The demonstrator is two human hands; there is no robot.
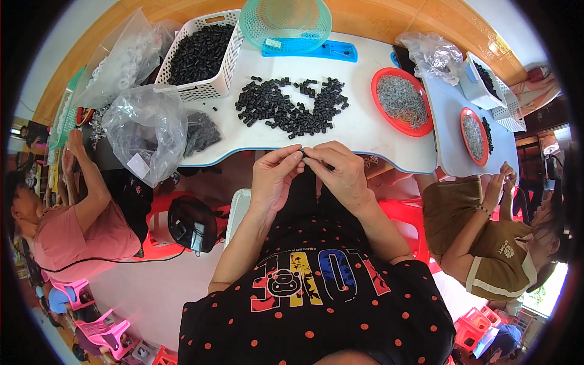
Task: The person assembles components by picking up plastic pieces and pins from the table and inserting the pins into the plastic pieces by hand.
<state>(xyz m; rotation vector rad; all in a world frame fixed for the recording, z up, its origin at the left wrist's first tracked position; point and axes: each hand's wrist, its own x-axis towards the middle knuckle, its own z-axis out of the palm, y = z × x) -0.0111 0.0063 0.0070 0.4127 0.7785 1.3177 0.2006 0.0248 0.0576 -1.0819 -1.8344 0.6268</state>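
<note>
My left hand (pixel 275 176) and my right hand (pixel 338 172) meet just off the table's near edge, fingertips pinched together. Between them sits a small black plastic piece (pixel 303 154), mostly hidden by the fingers. Both hands are closed on it. Beyond them, on the white table (pixel 243 131), lies a loose pile of small black cylindrical pieces (pixel 292 109). To the right, a red round tray (pixel 376 97) holds a heap of small clear-grey pieces (pixel 401 100).
A white perforated basket (pixel 226 67) of black pieces stands back left, beside clear plastic bags (pixel 149 131). A teal strainer (pixel 286 21) rests over a blue tray (pixel 328 50). Co-workers sit at left (pixel 85 225) and right (pixel 486 237); the right one has another red tray (pixel 483 159).
</note>
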